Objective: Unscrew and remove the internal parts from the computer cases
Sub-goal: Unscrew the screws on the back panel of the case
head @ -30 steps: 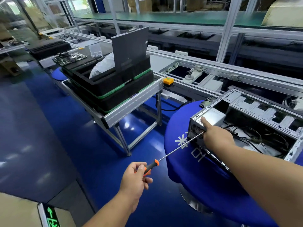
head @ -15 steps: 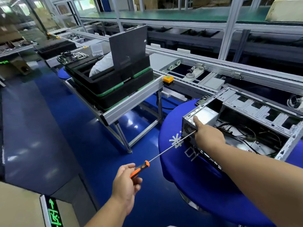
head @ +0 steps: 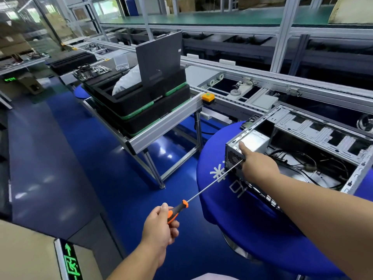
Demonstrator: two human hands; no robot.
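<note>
While my left hand curls round the orange-and-black handle of the screwdriver at the near centre, its long shaft runs up and to the right to the near-left end of the case. The tip meets the perforated end panel just beside my right hand; the exact point of contact is hidden behind that hand, so I cannot tell whether it sits on a screw.

My right hand rests on the same corner of the case, thumb stretched up along the edge next to the silver power supply. The other fingers are out of sight round the end panel, so I cannot tell whether they grip anything there.

The case lies open side up on the blue table, which has white markings on its cover, on the right of the scene. Inside it I see black cables lying loose on the floor of the case, right of the power supply, and a slotted metal bracket along the far side.

To the left, well apart from the table, a metal stand carries stacked black trays with green edges. A dark panel stands upright in the top tray, with a white bag just left of it. A circuit board lies farther left. An orange button sits at the stand's right corner, beside the conveyor that runs along the far side.
</note>
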